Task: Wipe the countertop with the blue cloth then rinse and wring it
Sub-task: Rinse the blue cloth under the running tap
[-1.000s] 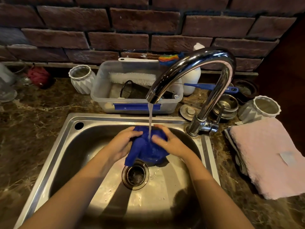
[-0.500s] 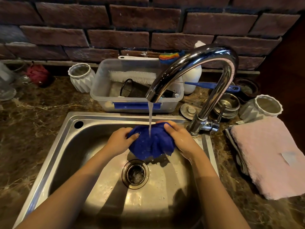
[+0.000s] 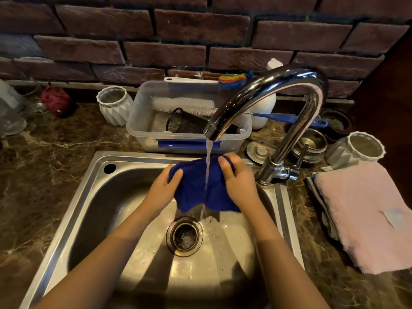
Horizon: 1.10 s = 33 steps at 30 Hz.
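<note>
head view: a steel sink (image 3: 73, 221) set in a dark marble countertop (image 3: 44, 152)
blue cloth (image 3: 196, 186): spread over the basin, under the faucet (image 3: 278, 90) stream
left hand (image 3: 162, 190): fingers curled, gripping the cloth's left edge
right hand (image 3: 238, 181): pinching its right edge
beside the sink: a pink towel (image 3: 367, 215) — folded

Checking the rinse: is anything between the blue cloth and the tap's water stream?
Nothing visible does. The left hand and right hand grip the blue cloth over the sink; water from the tap falls straight onto it.
</note>
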Available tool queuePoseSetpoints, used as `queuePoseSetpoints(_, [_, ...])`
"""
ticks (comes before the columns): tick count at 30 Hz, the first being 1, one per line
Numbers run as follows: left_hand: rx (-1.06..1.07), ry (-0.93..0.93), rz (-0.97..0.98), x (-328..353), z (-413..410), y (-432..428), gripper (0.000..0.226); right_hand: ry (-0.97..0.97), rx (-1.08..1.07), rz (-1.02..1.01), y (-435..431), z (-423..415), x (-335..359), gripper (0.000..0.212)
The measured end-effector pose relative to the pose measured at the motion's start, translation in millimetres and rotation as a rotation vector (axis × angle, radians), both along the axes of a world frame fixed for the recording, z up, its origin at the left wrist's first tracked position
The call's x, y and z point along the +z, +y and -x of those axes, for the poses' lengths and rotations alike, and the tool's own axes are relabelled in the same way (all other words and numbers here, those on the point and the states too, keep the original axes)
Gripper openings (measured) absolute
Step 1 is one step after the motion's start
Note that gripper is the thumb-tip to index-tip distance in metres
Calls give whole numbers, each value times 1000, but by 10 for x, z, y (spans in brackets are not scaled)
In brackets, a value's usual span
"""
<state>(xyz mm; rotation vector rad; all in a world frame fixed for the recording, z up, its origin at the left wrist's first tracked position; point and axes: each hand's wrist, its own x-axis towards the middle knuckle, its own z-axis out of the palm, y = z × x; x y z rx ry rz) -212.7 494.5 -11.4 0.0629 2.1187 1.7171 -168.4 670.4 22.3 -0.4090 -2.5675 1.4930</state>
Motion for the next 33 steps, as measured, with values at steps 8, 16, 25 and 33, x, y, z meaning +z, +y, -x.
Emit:
queuePoseSetpoints(8, [260, -381, -332, 1, -233, 503, 45, -120, -115, 35, -654, -29, -188, 35])
queuePoseSetpoints(16, [213, -402, -265, 99, -178, 510, 37, -311, -297, 403, -473, 103, -261, 39])
queuePoseSetpoints(25, [192, -499, -312, 97, -293, 578, 26, -371, -363, 154, -416, 302, -199, 46])
queuePoseSetpoints(33, [201, -466, -194, 195, -43, 562, 34, -372, -242, 27, -728, -15, -134, 45])
